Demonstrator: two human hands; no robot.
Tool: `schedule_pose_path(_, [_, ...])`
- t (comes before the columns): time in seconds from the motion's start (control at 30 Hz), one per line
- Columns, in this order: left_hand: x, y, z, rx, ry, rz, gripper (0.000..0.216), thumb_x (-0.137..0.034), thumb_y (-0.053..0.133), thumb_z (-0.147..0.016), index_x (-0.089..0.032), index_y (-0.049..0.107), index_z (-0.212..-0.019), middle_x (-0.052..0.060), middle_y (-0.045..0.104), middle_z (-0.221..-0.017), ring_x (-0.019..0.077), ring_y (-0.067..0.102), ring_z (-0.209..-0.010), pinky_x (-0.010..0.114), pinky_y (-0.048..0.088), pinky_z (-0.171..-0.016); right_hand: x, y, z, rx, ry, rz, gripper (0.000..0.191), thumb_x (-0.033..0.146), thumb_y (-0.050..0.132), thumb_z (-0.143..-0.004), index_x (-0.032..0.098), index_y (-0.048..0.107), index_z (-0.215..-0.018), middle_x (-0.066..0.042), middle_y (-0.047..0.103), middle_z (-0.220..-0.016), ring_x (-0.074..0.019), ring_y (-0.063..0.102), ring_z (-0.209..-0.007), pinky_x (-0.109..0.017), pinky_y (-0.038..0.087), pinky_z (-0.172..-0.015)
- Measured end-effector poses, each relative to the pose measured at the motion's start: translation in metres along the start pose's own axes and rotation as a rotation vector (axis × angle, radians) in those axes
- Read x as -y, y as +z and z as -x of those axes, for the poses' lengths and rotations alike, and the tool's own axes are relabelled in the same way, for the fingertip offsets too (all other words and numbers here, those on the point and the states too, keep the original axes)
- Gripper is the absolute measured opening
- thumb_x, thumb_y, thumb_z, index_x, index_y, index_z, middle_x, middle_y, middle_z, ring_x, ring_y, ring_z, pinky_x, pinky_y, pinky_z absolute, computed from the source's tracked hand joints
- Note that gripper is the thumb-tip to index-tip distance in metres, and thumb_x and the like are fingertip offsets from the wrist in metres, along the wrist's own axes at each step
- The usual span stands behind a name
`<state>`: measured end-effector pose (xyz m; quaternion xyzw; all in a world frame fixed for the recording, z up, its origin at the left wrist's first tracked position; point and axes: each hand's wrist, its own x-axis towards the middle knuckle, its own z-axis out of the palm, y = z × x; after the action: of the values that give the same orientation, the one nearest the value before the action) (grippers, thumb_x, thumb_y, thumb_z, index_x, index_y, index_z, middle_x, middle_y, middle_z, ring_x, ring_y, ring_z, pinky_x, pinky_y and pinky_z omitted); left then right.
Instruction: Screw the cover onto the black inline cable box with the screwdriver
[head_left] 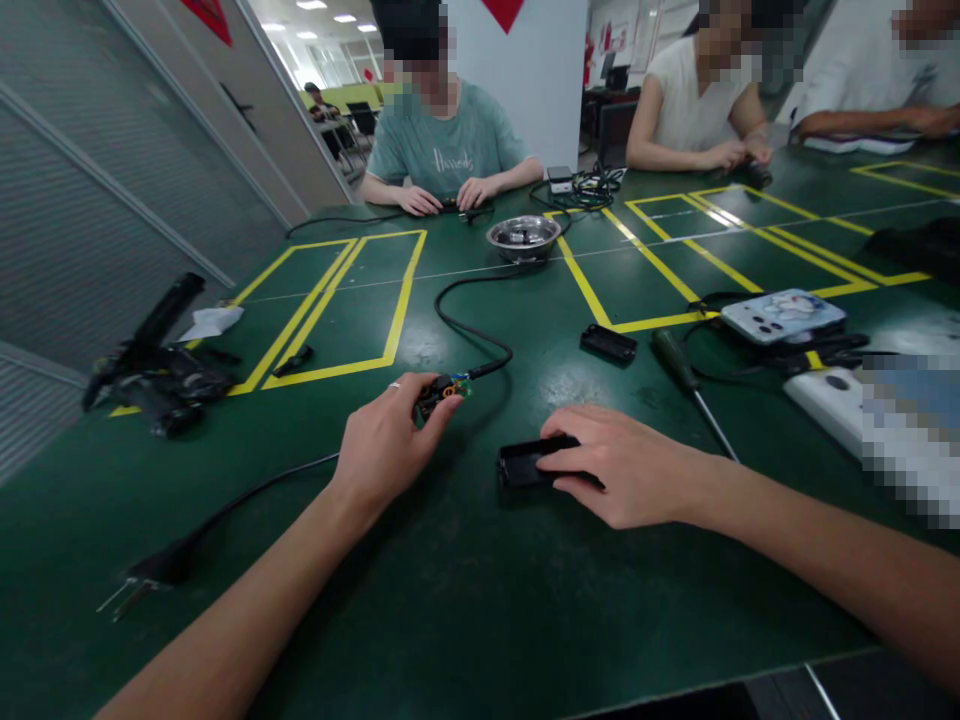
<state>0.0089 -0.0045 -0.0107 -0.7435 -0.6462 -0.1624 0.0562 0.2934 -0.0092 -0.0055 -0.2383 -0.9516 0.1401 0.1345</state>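
My left hand (386,440) is closed around a small circuit board (444,393) with coils and coloured parts, held just above the table. A black cable (491,366) runs from its far end toward the back. From beneath the same hand a second cable leads to a two-pin plug (161,565) at the left front. The fingers of my right hand (611,465) grip a black plastic case half (521,465), its hollow side up on the table. Another black case half (608,344) lies farther back, beside a screwdriver (679,362) with a dark green handle.
A metal bowl (523,238) holding small items stands mid-table. At right lie a phone (784,315), cables and a white box (832,405). Black straps or bags (161,365) are heaped at left. Yellow tape (409,295) marks the green table (450,600). Several people sit opposite.
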Motion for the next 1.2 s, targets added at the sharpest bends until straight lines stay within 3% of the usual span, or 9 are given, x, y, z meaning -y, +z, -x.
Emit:
schedule_pose_path(0.07, [-0.005, 0.000, 0.004, -0.007, 0.047, 0.042, 0.042, -0.053, 0.044, -0.095, -0.018, 0.055, -0.116, 0.007, 0.069, -0.098, 0.0215, 0.066, -0.080, 0.030, 0.048, -0.066, 0.002, -0.002, 0.000, 0.008, -0.029, 0.002, 0.030, 0.036, 0.060, -0.089, 0.017, 0.071, -0.109, -0.012, 0.061, -0.111, -0.0249, 0.056, -0.100, -0.044, 0.048, -0.089])
schedule_pose_path(0.13, [-0.011, 0.000, 0.008, -0.002, 0.107, 0.081, 0.039, -0.051, 0.046, -0.096, -0.019, 0.054, -0.115, 0.006, 0.068, -0.097, 0.0199, 0.066, -0.079, 0.029, 0.047, -0.063, 0.000, -0.006, 0.000, -0.078, -0.026, -0.006, 0.036, 0.044, 0.060, -0.088, 0.015, 0.069, -0.108, -0.013, 0.061, -0.111, -0.0261, 0.056, -0.101, -0.045, 0.048, -0.089])
schedule_pose_path(0.23, [-0.023, 0.000, 0.014, 0.033, 0.235, 0.140, 0.034, -0.047, 0.047, -0.096, -0.020, 0.051, -0.116, 0.006, 0.066, -0.097, 0.0200, 0.066, -0.082, 0.028, 0.048, -0.063, -0.008, -0.012, 0.001, -0.304, 0.022, 0.001, 0.036, 0.041, 0.057, -0.091, 0.015, 0.064, -0.115, -0.015, 0.060, -0.120, -0.0270, 0.055, -0.110, -0.046, 0.046, -0.096])
schedule_pose_path(0.3, [-0.031, 0.000, 0.018, 0.067, 0.327, 0.182, 0.034, -0.046, 0.049, -0.096, -0.021, 0.049, -0.118, 0.006, 0.065, -0.100, 0.0211, 0.066, -0.087, 0.030, 0.050, -0.066, -0.014, -0.010, 0.001, -0.360, 0.034, 0.021, 0.038, 0.036, 0.056, -0.092, 0.015, 0.059, -0.124, -0.015, 0.059, -0.126, -0.0271, 0.053, -0.116, -0.046, 0.044, -0.099])
schedule_pose_path(0.43, [-0.042, 0.000, 0.022, 0.190, 0.459, 0.278, 0.035, -0.048, 0.052, -0.094, -0.023, 0.047, -0.119, 0.007, 0.064, -0.109, 0.0223, 0.065, -0.096, 0.035, 0.053, -0.078, -0.021, 0.003, 0.000, -0.237, -0.041, 0.053, 0.029, 0.025, 0.050, -0.096, 0.013, 0.062, -0.119, -0.011, 0.068, -0.108, -0.0230, 0.059, -0.100, -0.042, 0.047, -0.092])
schedule_pose_path(0.53, [-0.042, 0.001, 0.022, 0.292, 0.493, 0.305, 0.053, -0.055, 0.060, -0.087, -0.024, 0.043, -0.127, 0.008, 0.064, -0.112, 0.0247, 0.065, -0.097, 0.040, 0.053, -0.084, -0.023, 0.007, 0.001, -0.199, -0.032, 0.069, 0.027, 0.024, 0.047, -0.097, 0.014, 0.065, -0.114, -0.010, 0.068, -0.100, -0.0217, 0.060, -0.093, -0.040, 0.048, -0.086])
schedule_pose_path(0.63, [-0.038, 0.001, 0.021, 0.313, 0.493, 0.290, 0.068, -0.054, 0.063, -0.085, -0.025, 0.033, -0.139, 0.009, 0.063, -0.117, 0.0269, 0.063, -0.104, 0.043, 0.052, -0.090, -0.024, 0.002, 0.004, -0.180, 0.007, 0.072, 0.028, 0.026, 0.047, -0.096, 0.015, 0.066, -0.115, -0.010, 0.067, -0.100, -0.0209, 0.060, -0.090, -0.037, 0.048, -0.082])
schedule_pose_path(0.83, [-0.032, 0.000, 0.017, 0.344, 0.538, 0.278, 0.045, -0.045, 0.054, -0.093, -0.024, 0.046, -0.132, 0.008, 0.061, -0.119, 0.0231, 0.062, -0.104, 0.040, 0.052, -0.089, -0.025, -0.003, 0.005, -0.085, 0.042, 0.096, 0.029, 0.025, 0.051, -0.094, 0.018, 0.067, -0.117, -0.008, 0.066, -0.094, -0.0196, 0.059, -0.083, -0.035, 0.046, -0.076])
schedule_pose_path(1.2, [-0.030, 0.000, 0.014, 0.320, 0.568, 0.241, 0.041, -0.046, 0.053, -0.094, -0.021, 0.054, -0.127, 0.008, 0.061, -0.117, 0.0231, 0.060, -0.104, 0.040, 0.052, -0.089, -0.019, -0.004, 0.003, -0.067, 0.100, -0.042, 0.024, 0.023, 0.052, -0.094, 0.016, 0.069, -0.110, -0.007, 0.066, -0.097, -0.0188, 0.061, -0.089, -0.035, 0.050, -0.081])
